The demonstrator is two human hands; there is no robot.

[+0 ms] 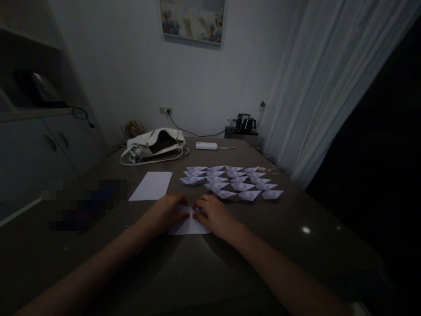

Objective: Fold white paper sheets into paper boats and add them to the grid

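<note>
A folded sheet of white paper [190, 227] lies on the dark table in front of me, its lower edge straight and a crease showing near its middle. My left hand [170, 210] grips its left side, fingers curled over the upper part. On the right side, my right hand [213, 214] holds the same paper with bent fingers. The fingertips of both hands nearly meet at the top, hiding the upper edge. Just beyond, several folded paper boats [242, 186] stand in rows. A stack of plain white paper [151, 185] rests beyond my left hand.
A white handbag [154, 145] sits at the table's far left, with a white power bank [206, 145] and short cable to its right. Behind the table, a black kettle [249, 124] stands on a small cabinet. A pale curtain [302, 87] hangs along the right.
</note>
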